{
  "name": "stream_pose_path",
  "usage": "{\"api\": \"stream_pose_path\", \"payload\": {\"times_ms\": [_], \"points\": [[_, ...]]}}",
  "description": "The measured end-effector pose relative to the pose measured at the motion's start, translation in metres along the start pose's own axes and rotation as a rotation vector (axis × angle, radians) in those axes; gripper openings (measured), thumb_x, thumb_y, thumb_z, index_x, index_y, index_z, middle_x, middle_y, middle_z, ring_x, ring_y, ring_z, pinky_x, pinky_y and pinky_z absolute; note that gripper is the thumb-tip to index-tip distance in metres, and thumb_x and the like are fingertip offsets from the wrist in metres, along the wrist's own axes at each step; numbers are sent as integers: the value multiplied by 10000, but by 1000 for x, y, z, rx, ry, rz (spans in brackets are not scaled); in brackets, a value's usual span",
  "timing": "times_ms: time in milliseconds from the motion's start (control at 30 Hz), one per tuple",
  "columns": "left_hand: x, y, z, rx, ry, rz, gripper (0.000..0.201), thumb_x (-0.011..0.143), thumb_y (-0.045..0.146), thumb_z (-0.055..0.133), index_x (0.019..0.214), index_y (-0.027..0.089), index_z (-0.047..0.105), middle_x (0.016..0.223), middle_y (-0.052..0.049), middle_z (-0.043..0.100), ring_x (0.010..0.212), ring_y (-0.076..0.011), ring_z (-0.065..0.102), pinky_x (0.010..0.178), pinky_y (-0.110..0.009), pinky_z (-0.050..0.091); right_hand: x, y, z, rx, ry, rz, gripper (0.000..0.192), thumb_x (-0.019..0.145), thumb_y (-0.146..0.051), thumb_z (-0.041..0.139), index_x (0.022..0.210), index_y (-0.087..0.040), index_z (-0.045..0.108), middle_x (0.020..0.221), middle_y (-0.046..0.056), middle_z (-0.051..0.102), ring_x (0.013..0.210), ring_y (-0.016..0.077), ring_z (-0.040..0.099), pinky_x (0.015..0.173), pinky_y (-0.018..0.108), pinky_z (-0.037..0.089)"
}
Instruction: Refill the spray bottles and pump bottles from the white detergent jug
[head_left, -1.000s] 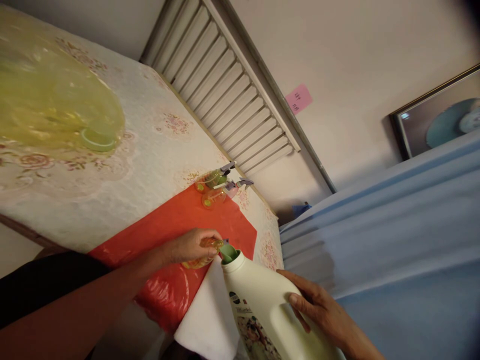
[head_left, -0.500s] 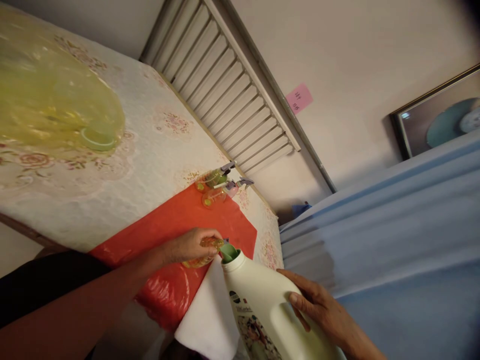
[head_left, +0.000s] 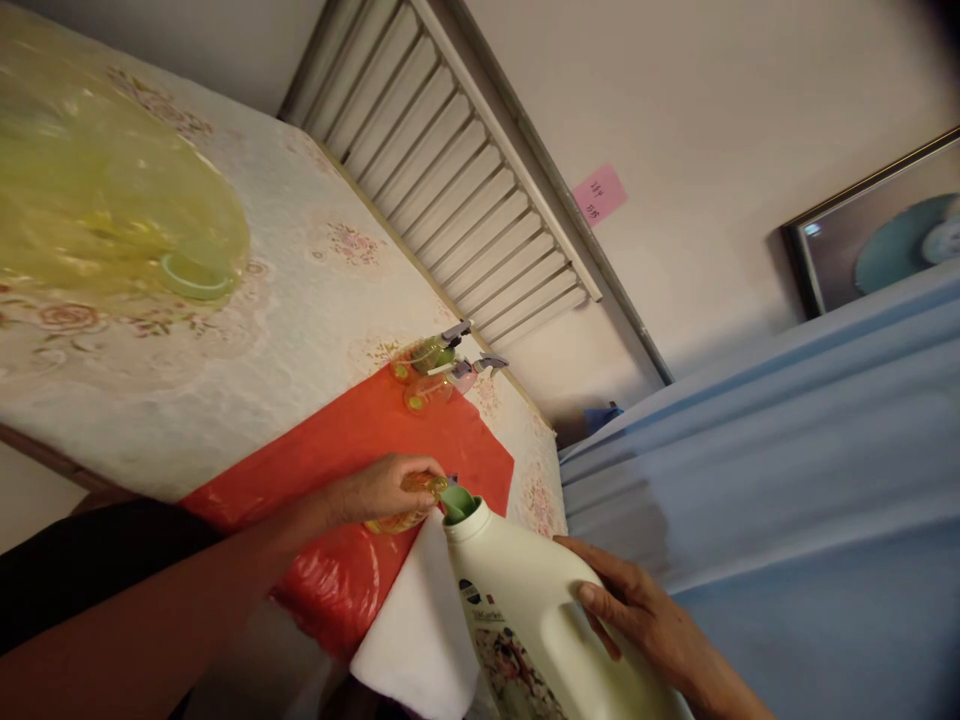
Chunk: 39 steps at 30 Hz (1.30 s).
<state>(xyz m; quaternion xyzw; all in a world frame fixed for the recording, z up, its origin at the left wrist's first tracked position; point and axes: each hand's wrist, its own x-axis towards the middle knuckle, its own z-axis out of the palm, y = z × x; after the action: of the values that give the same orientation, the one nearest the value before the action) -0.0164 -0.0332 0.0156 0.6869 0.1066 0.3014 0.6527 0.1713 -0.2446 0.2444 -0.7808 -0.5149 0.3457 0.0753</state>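
My left hand (head_left: 401, 482) is closed round the neck of a small clear bottle (head_left: 394, 522) with yellow liquid in it, above the red plastic sheet (head_left: 360, 430). My right hand (head_left: 626, 600) grips the handle of a large cream jug (head_left: 517, 580), which is tilted with its mouth toward the small bottle. A green spout (head_left: 456, 503) shows inside the jug's opening, right at the bottle's mouth. Whether liquid is flowing between them I cannot tell. Farther back on the sheet, two clear spray bottles (head_left: 429, 393) with grey trigger heads stand close together.
A yellow translucent plastic bag (head_left: 112, 190) with a green ring lies on the flowered tablecloth (head_left: 292, 330) at left. White cloth (head_left: 420, 620) hangs at the table's near edge. Behind the table is a radiator (head_left: 465, 180); blue fabric (head_left: 787, 450) covers something at right.
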Motion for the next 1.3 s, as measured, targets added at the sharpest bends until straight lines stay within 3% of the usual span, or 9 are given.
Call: {"api": "stream_pose_path", "payload": {"times_ms": [733,900,1033,1167,1300], "points": [[0,0,0,-24,-11,-10,282,778,301,617,1036,194,651,914,6,693,863,-199,657,746,-255,497,-2,11,4,64,10,-6,589,906,-548,547,1383,-204,520,851,35,630,521,92,440,482,220,393],[0,0,0,6,-19,-10,370,782,320,610,1139,218,617,1092,-18,693,1009,-219,651,859,-279,500,1,21,17,175,22,-26,574,881,-563,575,1334,-211,564,846,17,622,502,75,416,503,229,359],[-5,-1,0,162,8,-77,658,664,306,704,1289,217,522,1357,-77,584,1257,-279,528,1039,-354,423,4,29,25,241,32,-65,568,843,-557,613,1282,-198,594,878,23,628,546,86,428,503,223,354],[-13,-1,0,314,16,-125,893,562,271,769,1382,200,421,1454,-118,486,1330,-316,452,1072,-387,397,5,36,24,275,94,-26,636,694,-505,737,1222,-176,605,889,30,634,579,103,451,440,192,338],[-15,-2,4,352,80,-69,683,609,259,739,1256,196,527,1285,-91,605,1190,-320,560,979,-390,458,7,36,20,188,265,72,478,696,-295,673,1154,-175,605,842,4,626,508,79,423,433,198,352]]}}
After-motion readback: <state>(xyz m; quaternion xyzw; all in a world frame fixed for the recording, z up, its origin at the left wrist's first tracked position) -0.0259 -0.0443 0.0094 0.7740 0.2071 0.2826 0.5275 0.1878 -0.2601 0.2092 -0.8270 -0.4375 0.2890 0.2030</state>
